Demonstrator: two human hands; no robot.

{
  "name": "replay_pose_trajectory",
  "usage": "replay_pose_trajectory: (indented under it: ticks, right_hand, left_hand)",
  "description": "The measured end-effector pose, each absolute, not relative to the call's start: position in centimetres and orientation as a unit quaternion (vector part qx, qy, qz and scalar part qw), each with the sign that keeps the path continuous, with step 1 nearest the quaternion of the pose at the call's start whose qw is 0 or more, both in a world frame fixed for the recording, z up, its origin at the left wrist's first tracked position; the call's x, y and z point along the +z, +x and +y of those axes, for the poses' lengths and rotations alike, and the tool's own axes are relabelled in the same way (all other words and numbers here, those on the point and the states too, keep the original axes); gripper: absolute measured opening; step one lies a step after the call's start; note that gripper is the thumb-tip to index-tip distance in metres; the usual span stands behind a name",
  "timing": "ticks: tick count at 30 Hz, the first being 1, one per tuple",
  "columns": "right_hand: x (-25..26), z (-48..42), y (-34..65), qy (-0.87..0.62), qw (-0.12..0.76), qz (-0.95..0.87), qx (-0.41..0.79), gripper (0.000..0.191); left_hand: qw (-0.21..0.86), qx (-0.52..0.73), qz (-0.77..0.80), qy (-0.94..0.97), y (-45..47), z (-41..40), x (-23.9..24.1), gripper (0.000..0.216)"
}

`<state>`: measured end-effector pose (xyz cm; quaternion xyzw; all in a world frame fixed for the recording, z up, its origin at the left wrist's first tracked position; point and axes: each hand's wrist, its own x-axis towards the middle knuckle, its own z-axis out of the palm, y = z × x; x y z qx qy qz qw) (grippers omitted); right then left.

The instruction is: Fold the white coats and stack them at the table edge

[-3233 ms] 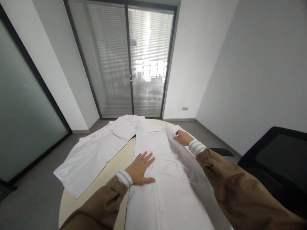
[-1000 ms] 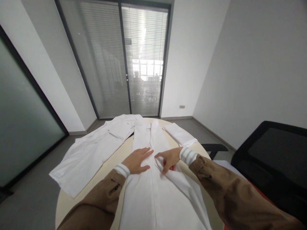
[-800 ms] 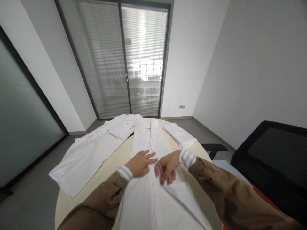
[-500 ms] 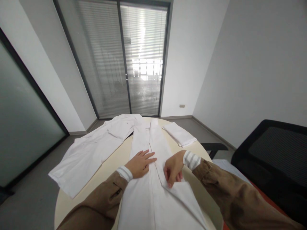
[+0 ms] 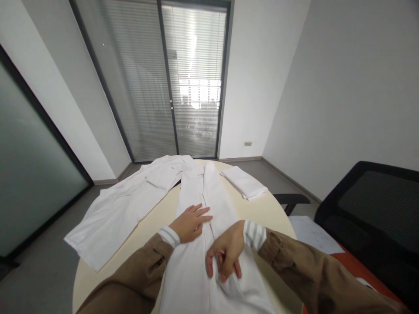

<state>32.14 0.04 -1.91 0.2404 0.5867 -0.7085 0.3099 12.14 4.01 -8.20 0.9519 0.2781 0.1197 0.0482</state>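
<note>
A long white coat, folded into a narrow strip, runs down the middle of the round table. My left hand lies flat on its left half, fingers spread across the centre line. Lower and to the right, my right hand rests on the coat's right side. Its fingers point down, bent and apart, touching the cloth. Small wrinkles show in the fabric below those fingertips. I cannot see the coat's lower end, which runs out of the bottom of the view.
Another white coat lies spread on the left, overhanging the table. A folded white cloth sits at the far right. A black office chair with papers on its red seat stands to the right.
My right hand has moved left and toward me, and its fingers have spread. The raised right flap of the coat now lies lower and flatter. My left hand stays in place.
</note>
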Motion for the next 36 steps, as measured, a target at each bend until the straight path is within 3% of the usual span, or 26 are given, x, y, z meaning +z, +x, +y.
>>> replay_pose_trajectory:
  ticks: [3,6,10,13,22,32,36]
  right_hand:
    - [-2.3,1.4,33.3,0.242,0.221,0.588,-0.739,0.051]
    - [-3.1,3.7,35.2,0.3,0.008,0.648,-0.7,0.043]
    - [-5.2,6.8,37.7,0.401,-0.291,0.69,-0.527,0.028]
    - [-6.8,7.9,38.8,0.429,-0.38,0.703,-0.421,0.021]
    - [-8.9,7.1,38.9,0.418,-0.393,0.746,-0.339,0.021]
    - [-9.1,7.1,39.8,0.43,-0.317,0.815,-0.226,0.023]
    - [-9.3,7.2,39.7,0.42,-0.305,0.827,-0.217,0.023]
  left_hand:
    - [0.045,0.122,0.279,0.951,12.2,4.0,-8.3,0.058]
    - [0.036,0.125,0.273,0.953,12.2,4.0,-8.1,0.052]
    - [0.02,0.149,0.225,0.963,12.4,4.0,-7.3,0.041]
    - [0.018,0.147,0.187,0.971,13.1,3.5,-6.6,0.03]
    - [-0.07,0.161,0.126,0.976,15.4,1.8,-7.3,0.018]
    - [0.049,0.102,0.145,0.983,14.9,0.8,-4.6,0.009]
    - [0.133,0.095,0.105,0.981,16.0,-1.8,-3.6,0.035]
